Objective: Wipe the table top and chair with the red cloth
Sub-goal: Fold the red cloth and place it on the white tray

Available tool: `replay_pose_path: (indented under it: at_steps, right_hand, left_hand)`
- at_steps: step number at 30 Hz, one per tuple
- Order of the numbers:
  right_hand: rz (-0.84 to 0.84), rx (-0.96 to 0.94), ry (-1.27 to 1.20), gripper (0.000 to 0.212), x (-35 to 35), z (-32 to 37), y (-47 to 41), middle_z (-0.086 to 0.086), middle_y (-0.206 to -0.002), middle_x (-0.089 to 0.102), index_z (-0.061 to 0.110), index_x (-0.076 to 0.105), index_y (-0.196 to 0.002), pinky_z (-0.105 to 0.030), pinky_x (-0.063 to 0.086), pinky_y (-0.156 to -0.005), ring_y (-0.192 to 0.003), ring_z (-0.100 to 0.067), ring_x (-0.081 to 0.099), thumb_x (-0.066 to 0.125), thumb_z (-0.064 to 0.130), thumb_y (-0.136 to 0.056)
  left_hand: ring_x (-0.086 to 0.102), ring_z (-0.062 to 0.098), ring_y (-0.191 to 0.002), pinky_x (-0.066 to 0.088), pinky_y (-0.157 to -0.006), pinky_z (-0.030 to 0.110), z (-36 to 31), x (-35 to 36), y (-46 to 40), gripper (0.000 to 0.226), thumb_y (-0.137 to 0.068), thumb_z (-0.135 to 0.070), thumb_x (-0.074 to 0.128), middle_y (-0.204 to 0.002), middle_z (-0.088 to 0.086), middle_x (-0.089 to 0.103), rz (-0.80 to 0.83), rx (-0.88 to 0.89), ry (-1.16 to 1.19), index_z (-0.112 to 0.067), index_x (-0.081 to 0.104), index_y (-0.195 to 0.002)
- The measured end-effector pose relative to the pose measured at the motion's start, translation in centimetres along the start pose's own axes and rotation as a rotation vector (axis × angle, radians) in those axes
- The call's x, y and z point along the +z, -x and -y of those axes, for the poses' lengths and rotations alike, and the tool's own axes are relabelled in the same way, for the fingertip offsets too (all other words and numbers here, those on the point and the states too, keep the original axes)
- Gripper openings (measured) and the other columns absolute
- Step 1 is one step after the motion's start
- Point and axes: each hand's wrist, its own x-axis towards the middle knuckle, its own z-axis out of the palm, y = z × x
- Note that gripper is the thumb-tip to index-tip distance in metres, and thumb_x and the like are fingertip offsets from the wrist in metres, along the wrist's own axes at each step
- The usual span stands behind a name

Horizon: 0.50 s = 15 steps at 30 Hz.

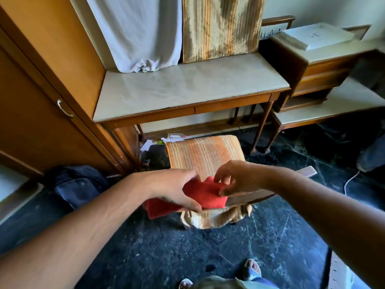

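Observation:
A folded red cloth (203, 195) is held above the chair, gripped from the left by my left hand (175, 187). My right hand (236, 178) pinches its upper right edge with thumb and fingers. Below my hands stands the chair (205, 153) with an orange striped cushion seat and a wooden frame. Beyond it is the table, its pale dusty top (187, 86) on a wooden frame with thin legs.
A tall wooden wardrobe (48, 90) stands at the left. A white cloth (141, 32) and a striped cushion (223, 26) lean at the table's back. More wooden furniture (325, 69) sits at the right. A dark bag (79, 184) and scraps (162, 140) lie on the dark floor.

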Motion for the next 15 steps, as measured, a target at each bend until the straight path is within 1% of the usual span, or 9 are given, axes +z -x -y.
replay_pose_path:
  at_steps: [1, 3, 4, 5, 7, 9, 12, 14, 15]
  right_hand:
    - [0.034, -0.017, 0.006, 0.044, -0.1, 0.0, 0.2, 0.016, -0.105, 0.06, 0.027, 0.061, -0.125, -0.016, 0.04, -0.073, -0.095, -0.006, 0.058, 0.075, 0.034, -0.084]
    - [0.043, -0.053, 0.002, 0.043, 0.0, -0.3, 0.7, 0.017, -0.103, 0.059, 0.029, 0.063, -0.12, -0.016, 0.038, -0.071, -0.091, -0.001, 0.055, 0.077, 0.037, -0.08]
    - [0.026, -0.075, 0.023, 0.043, -0.1, -0.6, 0.8, 0.018, -0.101, 0.058, 0.03, 0.064, -0.117, -0.016, 0.038, -0.07, -0.089, -0.001, 0.054, 0.078, 0.039, -0.078]
    - [0.009, -0.091, 0.059, 0.041, -0.3, -1.2, 0.9, 0.017, -0.099, 0.058, 0.03, 0.064, -0.114, -0.017, 0.039, -0.069, -0.088, -0.002, 0.054, 0.079, 0.04, -0.077]
    - [-0.018, -0.106, 0.11, 0.031, -1.4, -3.4, 1.8, 0.015, -0.096, 0.058, 0.029, 0.064, -0.106, -0.02, 0.04, -0.067, -0.086, -0.004, 0.054, 0.077, 0.039, -0.08]
    - [-0.024, -0.113, 0.097, 0.018, -3.2, -6.7, 3.5, 0.015, -0.093, 0.058, 0.031, 0.062, -0.098, -0.022, 0.042, -0.067, -0.085, -0.005, 0.054, 0.073, 0.036, -0.085]
    - [-0.046, -0.14, 0.044, 0.008, -6.3, -12.4, 7.0, 0.012, -0.093, 0.059, 0.028, 0.063, -0.093, -0.021, 0.043, -0.068, -0.086, -0.005, 0.054, 0.068, 0.031, -0.089]
    - [-0.034, -0.153, 0.026, 0.007, -8.2, -16.6, 9.4, 0.014, -0.096, 0.061, 0.029, 0.065, -0.097, -0.022, 0.046, -0.076, -0.092, -0.005, 0.056, 0.067, 0.03, -0.091]
    - [-0.02, -0.151, 0.031, 0.007, -8.9, -18.1, 10.3, 0.014, -0.098, 0.061, 0.031, 0.064, -0.098, -0.026, 0.049, -0.081, -0.095, -0.006, 0.056, 0.065, 0.032, -0.091]
  left_hand:
    - [0.059, 0.003, -0.098, 0.052, -0.085, 0.032, -0.1, -0.4, -0.3, 0.071, -0.058, -0.084, 0.066, -0.111, -0.024, 0.06, 0.018, 0.006, 0.035, -0.044, 0.05, -0.114]
    - [0.061, 0.001, -0.094, 0.052, -0.085, 0.034, -0.5, -0.7, -1.4, 0.038, -0.075, -0.067, 0.07, -0.101, -0.023, 0.064, -0.027, 0.035, 0.027, -0.041, 0.059, -0.101]
    - [0.061, 0.001, -0.091, 0.052, -0.083, 0.035, -0.8, -0.8, -2.1, 0.026, -0.081, -0.059, 0.069, -0.096, -0.022, 0.065, -0.058, 0.048, 0.014, -0.038, 0.062, -0.095]
    - [0.061, 0.0, -0.088, 0.052, -0.082, 0.034, -1.2, -0.9, -2.6, 0.02, -0.084, -0.054, 0.068, -0.093, -0.021, 0.066, -0.079, 0.056, 0.014, -0.036, 0.063, -0.092]
    - [0.06, -0.004, -0.085, 0.05, -0.079, 0.03, -2.8, -1.1, -4.2, 0.018, -0.088, -0.051, 0.065, -0.093, -0.019, 0.065, -0.104, 0.063, 0.044, -0.034, 0.062, -0.092]
    - [0.061, -0.005, -0.087, 0.05, -0.078, 0.027, -5.4, -1.1, -6.2, 0.02, -0.088, -0.053, 0.063, -0.098, -0.018, 0.066, -0.104, 0.059, 0.107, -0.035, 0.061, -0.098]
    - [0.063, -0.001, -0.093, 0.054, -0.083, 0.028, -10.7, -0.9, -10.2, 0.041, -0.081, -0.066, 0.063, -0.107, -0.02, 0.065, -0.049, 0.034, 0.164, -0.038, 0.058, -0.11]
    - [0.063, 0.004, -0.095, 0.054, -0.086, 0.031, -14.7, -0.8, -13.9, 0.041, -0.081, -0.066, 0.06, -0.106, -0.02, 0.066, -0.028, 0.066, 0.094, -0.038, 0.059, -0.11]
    - [0.064, 0.005, -0.094, 0.054, -0.084, 0.03, -16.3, -1.0, -15.2, 0.041, -0.083, -0.065, 0.06, -0.104, -0.017, 0.067, -0.035, 0.08, 0.075, -0.035, 0.061, -0.11]
